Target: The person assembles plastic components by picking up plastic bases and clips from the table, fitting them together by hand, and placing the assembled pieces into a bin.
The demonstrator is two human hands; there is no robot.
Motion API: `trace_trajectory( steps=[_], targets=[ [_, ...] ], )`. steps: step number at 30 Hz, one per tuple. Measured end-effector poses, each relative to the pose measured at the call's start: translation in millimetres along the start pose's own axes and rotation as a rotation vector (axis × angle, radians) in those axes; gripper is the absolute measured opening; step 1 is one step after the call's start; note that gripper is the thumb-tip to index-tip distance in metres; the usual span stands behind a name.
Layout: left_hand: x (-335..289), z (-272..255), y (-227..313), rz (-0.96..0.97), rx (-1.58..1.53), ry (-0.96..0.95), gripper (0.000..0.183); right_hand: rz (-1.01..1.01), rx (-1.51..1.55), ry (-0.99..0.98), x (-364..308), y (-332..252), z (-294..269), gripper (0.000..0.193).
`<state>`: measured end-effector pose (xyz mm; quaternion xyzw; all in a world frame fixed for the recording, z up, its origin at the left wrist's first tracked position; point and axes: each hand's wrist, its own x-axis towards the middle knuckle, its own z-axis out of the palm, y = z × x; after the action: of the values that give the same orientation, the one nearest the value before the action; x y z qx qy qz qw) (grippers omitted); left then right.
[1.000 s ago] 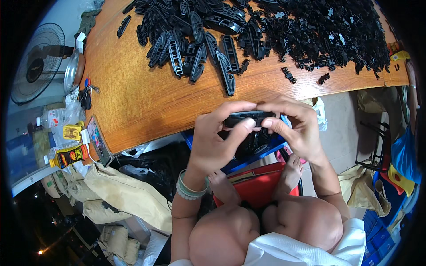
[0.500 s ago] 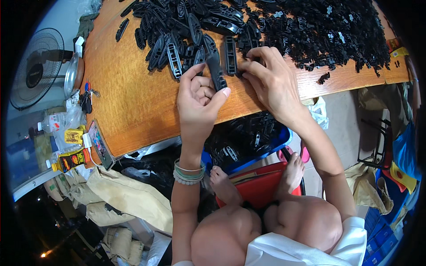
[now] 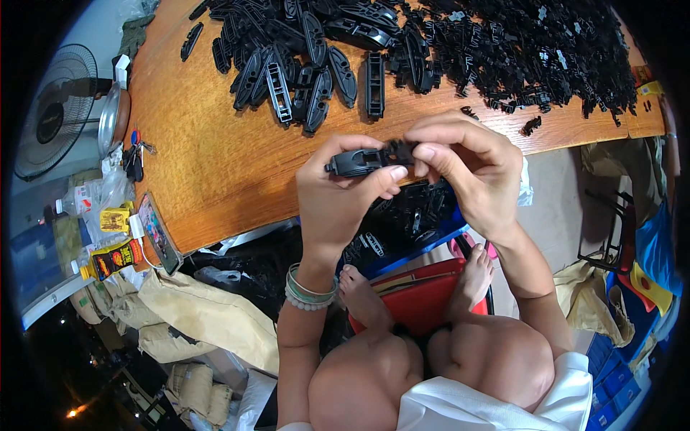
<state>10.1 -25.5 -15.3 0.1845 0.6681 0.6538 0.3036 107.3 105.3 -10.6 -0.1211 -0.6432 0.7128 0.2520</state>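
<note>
My left hand (image 3: 332,197) grips a long black plastic housing (image 3: 353,163), held sideways over the near table edge. Thumb and fingers of my right hand (image 3: 478,169) pinch a small black plastic clip (image 3: 397,153) against the housing's right end. Whether the clip sits in the housing or only touches it, I cannot tell. Beyond my hands, several similar long housings lie heaped (image 3: 277,43) on the wooden table (image 3: 208,172). One ladder-like black housing (image 3: 374,86) lies at the heap's near right edge. A big pile of small black clips (image 3: 525,65) covers the far right.
Below the table edge stands a blue tub (image 3: 445,241) of black parts. My feet rest by a red stool-like object (image 3: 424,287). A phone (image 3: 159,233), keys (image 3: 136,161) and a fan (image 3: 54,115) are at the left. One stray clip (image 3: 531,126) lies near the right edge.
My left hand has drawn the housing nearer and turned it from upright to sideways. My right hand has left the tabletop and brought a small clip to the housing's end.
</note>
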Motion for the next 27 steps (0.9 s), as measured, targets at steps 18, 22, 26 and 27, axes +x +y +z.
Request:
trace_trajectory(
  steps=[18, 22, 26, 27],
  targets=[
    [-7.1, 8.0, 6.1, 0.058, -0.164, -0.119, 0.025, -0.279, -0.257, 0.035, 1.3, 13.3, -3.0, 0.007],
    [-8.3, 8.5, 8.4, 0.050, -0.161, -0.098, 0.023, -0.310, -0.399, 0.011, 1.1, 13.1, -8.8, 0.009],
    [-11.9, 3.4, 6.8, 0.158, -0.008, -0.090, 0.023, -0.209, -0.245, 0.014, -5.9, 9.4, -2.7, 0.011],
    [-12.5, 4.0, 6.2, 0.158, -0.009, -0.091, 0.023, -0.012, -0.176, 0.012, -8.9, 5.1, -2.2, 0.012]
  ],
)
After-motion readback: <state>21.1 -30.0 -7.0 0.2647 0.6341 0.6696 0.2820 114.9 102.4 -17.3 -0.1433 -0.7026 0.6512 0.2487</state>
